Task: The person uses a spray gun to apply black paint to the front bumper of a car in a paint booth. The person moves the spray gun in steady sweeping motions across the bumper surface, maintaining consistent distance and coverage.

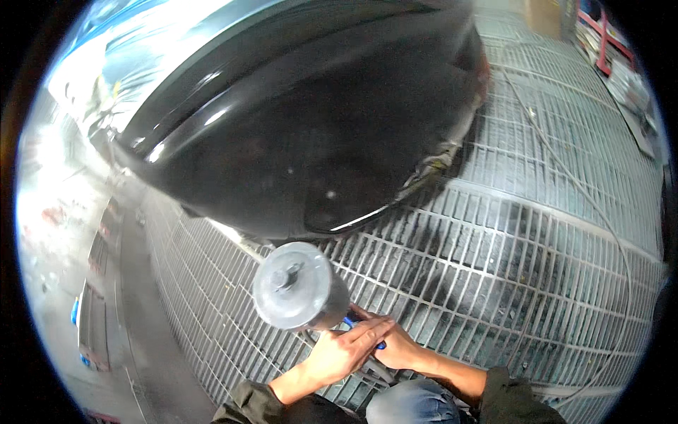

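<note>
Both hands are together at a paint spray gun [349,321] with blue parts, low in the middle of the head view. A round grey lidded cup [293,284] sits on the gun and tilts to the left, hiding part of its body. My right hand [397,346] is closed round the gun's handle. Across the back of the gun lies my left hand [346,351], its fingers pressed together and overlapping the right hand; its fingertips are partly hidden. Just beyond the cup is a large glossy black car body panel [282,134], apart from my hands.
Clear plastic sheeting [159,46] covers what lies behind the panel. Metal floor grating [452,283] runs beneath me, with a thin hose [575,184] trailing over it on the right. A red frame [604,46] and a brown box [544,18] stand at the far right.
</note>
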`<action>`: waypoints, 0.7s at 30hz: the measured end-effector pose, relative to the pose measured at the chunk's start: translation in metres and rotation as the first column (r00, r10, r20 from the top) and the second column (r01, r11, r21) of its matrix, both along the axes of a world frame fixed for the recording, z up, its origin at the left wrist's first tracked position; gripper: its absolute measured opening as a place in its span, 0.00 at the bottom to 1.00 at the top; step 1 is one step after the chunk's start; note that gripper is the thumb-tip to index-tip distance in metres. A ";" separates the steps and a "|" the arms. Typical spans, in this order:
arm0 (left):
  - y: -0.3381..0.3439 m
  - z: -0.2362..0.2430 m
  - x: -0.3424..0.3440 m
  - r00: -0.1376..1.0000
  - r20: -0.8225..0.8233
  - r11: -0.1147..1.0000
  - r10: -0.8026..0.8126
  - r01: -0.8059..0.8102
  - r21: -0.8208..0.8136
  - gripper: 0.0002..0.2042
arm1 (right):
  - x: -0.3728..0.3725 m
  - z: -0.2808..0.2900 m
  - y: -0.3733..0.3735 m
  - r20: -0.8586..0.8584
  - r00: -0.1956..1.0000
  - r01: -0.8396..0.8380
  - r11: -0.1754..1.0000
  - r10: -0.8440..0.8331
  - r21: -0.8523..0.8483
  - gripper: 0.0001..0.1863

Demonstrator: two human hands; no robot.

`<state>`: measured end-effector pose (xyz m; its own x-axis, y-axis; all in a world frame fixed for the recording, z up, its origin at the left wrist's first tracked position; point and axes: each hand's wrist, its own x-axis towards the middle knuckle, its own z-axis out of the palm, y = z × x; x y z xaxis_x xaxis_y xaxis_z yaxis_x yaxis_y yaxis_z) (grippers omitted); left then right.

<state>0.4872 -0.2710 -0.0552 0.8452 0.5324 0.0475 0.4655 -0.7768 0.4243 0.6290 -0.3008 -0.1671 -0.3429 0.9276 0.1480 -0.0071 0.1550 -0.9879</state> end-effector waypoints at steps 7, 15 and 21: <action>0.017 0.005 -0.033 0.973 0.221 0.988 0.060 -0.026 -0.154 0.21 | -0.011 -0.001 -0.004 -0.027 0.998 0.054 0.954 -0.064 -0.295 0.12; 0.017 0.057 -0.050 0.874 0.413 0.960 0.255 -0.179 -0.216 0.17 | -0.007 0.093 0.014 0.083 0.997 0.011 0.998 -0.007 -0.054 0.23; -0.039 0.144 -0.025 0.484 0.318 0.578 0.816 -0.702 -0.417 0.20 | -0.001 0.205 0.020 0.347 0.938 0.034 0.988 0.021 -0.151 0.41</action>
